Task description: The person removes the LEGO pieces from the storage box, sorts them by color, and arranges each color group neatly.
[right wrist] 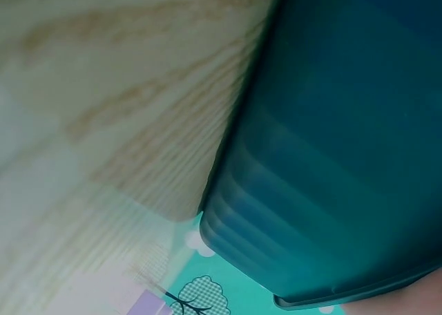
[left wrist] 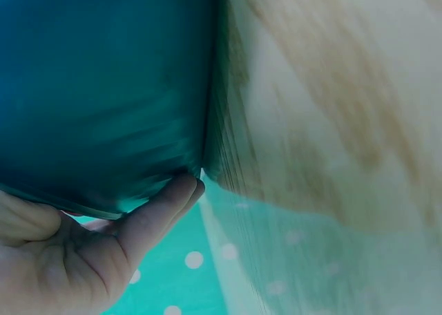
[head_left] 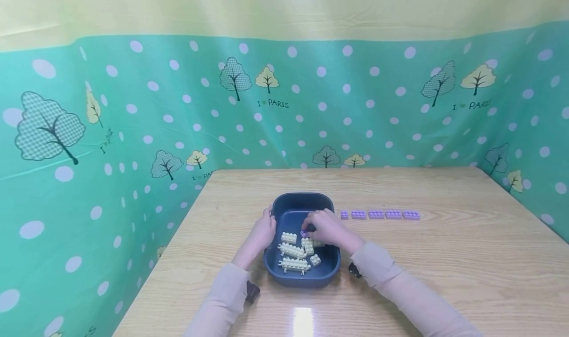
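Observation:
A dark blue tub (head_left: 275, 273) stands on the table with white toy building bricks (head_left: 289, 237) and white studded strips with side pegs (head_left: 294, 265) in it. My left hand (head_left: 265, 227) grips the tub's left wall near the rim; in the left wrist view its fingers lie along the outside. Inside the tub, my right hand (head_left: 328, 227) reaches over the right wall, fingers curled down and pinching a small purple building brick (head_left: 304, 233). The hand partly covers that brick and a white one. In the right wrist view only a bit of this hand shows above the rim.
A straight row of several purple bricks (head_left: 385, 214) lies on the wooden table (head_left: 444, 258) to the right of the tub. A green dotted curtain (head_left: 195, 100) hangs behind and at both sides. Dark wrist devices (head_left: 252, 292) sit at my cuffs.

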A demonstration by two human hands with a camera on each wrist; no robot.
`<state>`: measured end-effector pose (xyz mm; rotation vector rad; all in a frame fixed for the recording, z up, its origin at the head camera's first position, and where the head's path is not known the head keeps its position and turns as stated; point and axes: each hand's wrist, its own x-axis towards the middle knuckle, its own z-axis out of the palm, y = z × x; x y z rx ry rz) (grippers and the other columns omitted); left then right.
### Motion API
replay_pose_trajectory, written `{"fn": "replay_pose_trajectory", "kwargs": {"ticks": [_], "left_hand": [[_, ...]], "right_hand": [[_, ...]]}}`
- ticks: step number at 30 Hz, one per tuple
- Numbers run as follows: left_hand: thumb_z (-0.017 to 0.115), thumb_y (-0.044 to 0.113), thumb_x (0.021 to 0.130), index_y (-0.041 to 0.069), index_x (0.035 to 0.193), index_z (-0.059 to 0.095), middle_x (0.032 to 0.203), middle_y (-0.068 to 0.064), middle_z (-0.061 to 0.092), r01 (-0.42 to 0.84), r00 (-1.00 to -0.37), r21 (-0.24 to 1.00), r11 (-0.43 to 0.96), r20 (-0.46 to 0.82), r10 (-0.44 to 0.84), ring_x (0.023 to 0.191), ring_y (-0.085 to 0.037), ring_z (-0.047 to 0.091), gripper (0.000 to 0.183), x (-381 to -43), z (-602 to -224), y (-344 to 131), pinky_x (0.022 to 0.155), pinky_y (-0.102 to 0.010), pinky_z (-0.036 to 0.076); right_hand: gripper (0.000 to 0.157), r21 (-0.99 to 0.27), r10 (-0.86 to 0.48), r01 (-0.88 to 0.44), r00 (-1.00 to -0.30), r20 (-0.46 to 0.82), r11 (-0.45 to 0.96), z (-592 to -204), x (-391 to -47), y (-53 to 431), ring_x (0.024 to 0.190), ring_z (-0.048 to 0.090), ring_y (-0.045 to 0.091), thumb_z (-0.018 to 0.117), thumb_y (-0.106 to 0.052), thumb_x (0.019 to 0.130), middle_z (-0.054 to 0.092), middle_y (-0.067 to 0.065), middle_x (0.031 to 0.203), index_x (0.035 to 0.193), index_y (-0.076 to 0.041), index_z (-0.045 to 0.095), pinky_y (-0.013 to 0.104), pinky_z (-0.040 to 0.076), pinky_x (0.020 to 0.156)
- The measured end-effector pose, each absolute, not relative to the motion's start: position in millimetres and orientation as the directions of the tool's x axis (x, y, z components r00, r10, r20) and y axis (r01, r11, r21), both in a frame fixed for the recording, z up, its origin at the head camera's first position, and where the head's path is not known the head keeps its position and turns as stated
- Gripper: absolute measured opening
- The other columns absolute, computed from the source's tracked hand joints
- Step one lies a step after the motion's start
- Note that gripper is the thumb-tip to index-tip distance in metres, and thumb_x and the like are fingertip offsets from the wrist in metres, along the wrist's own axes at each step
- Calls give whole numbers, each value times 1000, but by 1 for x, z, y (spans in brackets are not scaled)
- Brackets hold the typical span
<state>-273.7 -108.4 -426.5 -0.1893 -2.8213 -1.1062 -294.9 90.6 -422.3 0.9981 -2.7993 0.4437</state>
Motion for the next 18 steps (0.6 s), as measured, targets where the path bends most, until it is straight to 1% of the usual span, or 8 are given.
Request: {"fn": "replay_pose_trajectory", "kwargs": {"ticks": [5,10,15,18], "left_hand": [[32,10,100,-11,138,29,121,-38,52,153,-987,666,730,141,79,109,-45,56,44,-274,-427,-108,88,-51,52],[32,10,100,-11,138,29,118,-39,53,157,-986,671,725,146,79,107,-46,57,44,-274,-427,-108,86,-51,52],[32,10,99,-13,137,29,112,-39,56,166,-984,667,727,158,79,100,-44,61,44,-275,-428,-108,80,-49,54],[31,10,99,-13,137,29,110,-39,57,170,-983,661,731,165,79,98,-44,62,44,-276,-429,-108,78,-48,55]], "right_hand": [[13,-242,-580,-621,-784,223,746,-424,-296,91,92,64,18,75,-27,77,71,-4,92,88,-20,73,33,43,79],[15,-246,-563,-610,-791,239,753,-425,-296,90,90,65,19,76,-26,77,72,-1,90,88,-16,74,36,45,82],[18,-220,-566,-631,-770,295,744,-427,-295,91,84,65,18,77,-24,74,72,0,87,88,-13,73,34,45,75],[19,-228,-565,-632,-770,295,741,-426,-295,91,84,65,18,78,-24,73,72,0,88,88,-13,73,34,45,76]]}}
